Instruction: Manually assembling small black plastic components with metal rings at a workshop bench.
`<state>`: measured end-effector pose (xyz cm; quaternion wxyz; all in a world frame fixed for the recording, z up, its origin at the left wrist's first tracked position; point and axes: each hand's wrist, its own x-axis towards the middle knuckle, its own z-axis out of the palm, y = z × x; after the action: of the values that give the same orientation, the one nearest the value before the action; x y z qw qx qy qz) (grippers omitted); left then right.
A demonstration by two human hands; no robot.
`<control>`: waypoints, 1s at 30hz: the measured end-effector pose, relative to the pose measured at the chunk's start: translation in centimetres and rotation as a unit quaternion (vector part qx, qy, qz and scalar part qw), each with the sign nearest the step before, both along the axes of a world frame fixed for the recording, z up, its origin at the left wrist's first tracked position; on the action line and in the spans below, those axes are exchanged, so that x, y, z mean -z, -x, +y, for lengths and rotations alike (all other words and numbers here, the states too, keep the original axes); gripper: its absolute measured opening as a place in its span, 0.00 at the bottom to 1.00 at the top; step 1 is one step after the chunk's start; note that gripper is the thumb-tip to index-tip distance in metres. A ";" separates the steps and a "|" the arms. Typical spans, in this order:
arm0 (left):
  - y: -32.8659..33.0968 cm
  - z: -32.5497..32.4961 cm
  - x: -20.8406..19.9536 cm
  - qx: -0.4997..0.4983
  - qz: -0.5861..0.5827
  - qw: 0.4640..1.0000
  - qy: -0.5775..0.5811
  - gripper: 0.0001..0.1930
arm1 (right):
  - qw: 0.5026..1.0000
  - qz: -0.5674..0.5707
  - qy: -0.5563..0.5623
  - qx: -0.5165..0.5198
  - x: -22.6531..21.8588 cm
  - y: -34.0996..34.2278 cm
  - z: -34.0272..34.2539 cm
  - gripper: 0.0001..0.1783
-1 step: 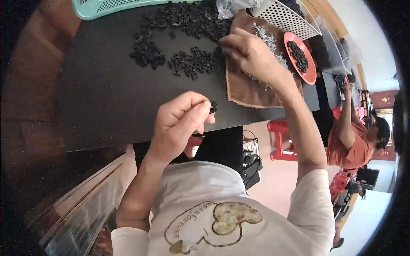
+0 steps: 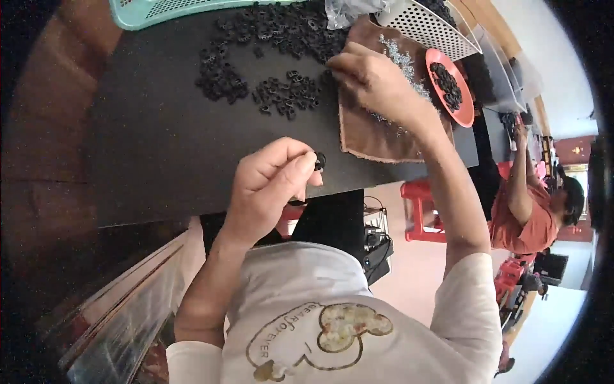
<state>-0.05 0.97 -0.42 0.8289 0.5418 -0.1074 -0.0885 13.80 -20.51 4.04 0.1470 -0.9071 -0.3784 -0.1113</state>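
My left hand (image 2: 268, 182) is closed in a pinch above the table's near edge, with a small black plastic part (image 2: 319, 161) between thumb and forefinger. Farther up and to the right, my right hand (image 2: 371, 80) has its fingers bent together over the left edge of a brown cloth (image 2: 358, 137). Its fingertips are beside a pile of black plastic parts (image 2: 281, 29); whether they grip anything is hidden. Small silvery metal pieces (image 2: 403, 61) lie scattered on the cloth, partly under my right hand. A smaller cluster of black parts (image 2: 288, 95) lies left of that hand.
A red-orange plate (image 2: 465, 105) of black parts stands right of the cloth. Behind are a white perforated basket (image 2: 432, 31), a clear plastic bag (image 2: 345, 13) and a teal basket (image 2: 131, 19). Red stools (image 2: 419, 208) stand off the table's right side; another person (image 2: 527, 205) sits beyond.
My right hand has shifted very slightly to the left at the fingertips. The left hand keeps its place with the black part.
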 end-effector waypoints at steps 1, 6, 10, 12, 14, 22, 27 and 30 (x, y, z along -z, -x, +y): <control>-0.1 0.0 0.0 0.006 0.006 1.000 0.000 0.09 | 0.998 0.030 0.056 0.025 -0.1 -0.3 -0.1 0.14; 0.0 0.0 0.2 0.003 0.017 1.000 -0.008 0.09 | 0.995 0.021 0.093 0.010 0.4 -0.8 0.8 0.12; -0.1 0.0 0.2 0.009 0.028 1.000 0.004 0.10 | 0.994 0.022 0.109 0.021 0.3 -0.8 0.8 0.11; 0.0 0.0 0.1 0.012 0.034 0.999 -0.001 0.10 | 0.994 0.024 0.108 0.015 -0.1 -0.6 0.8 0.10; -0.1 -0.1 0.1 0.002 0.013 1.000 -0.007 0.10 | 0.994 0.024 0.106 0.009 -0.3 -0.4 0.8 0.10; 0.1 -0.3 0.2 -0.014 0.004 1.000 -0.024 0.10 | 0.995 0.030 0.092 0.015 0.4 -1.0 0.4 0.09; 0.1 -0.2 0.1 -0.024 0.003 0.999 -0.029 0.10 | 0.995 0.017 0.090 0.028 0.6 -0.6 0.9 0.10; 0.3 -0.2 0.3 -0.013 0.002 1.000 -0.012 0.10 | 0.995 0.009 0.094 0.034 1.0 -0.8 1.0 0.10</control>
<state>-0.35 0.73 -0.69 0.8235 0.5532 -0.0976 -0.0798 14.57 -19.49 3.04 0.0605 -0.9303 -0.3546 -0.0722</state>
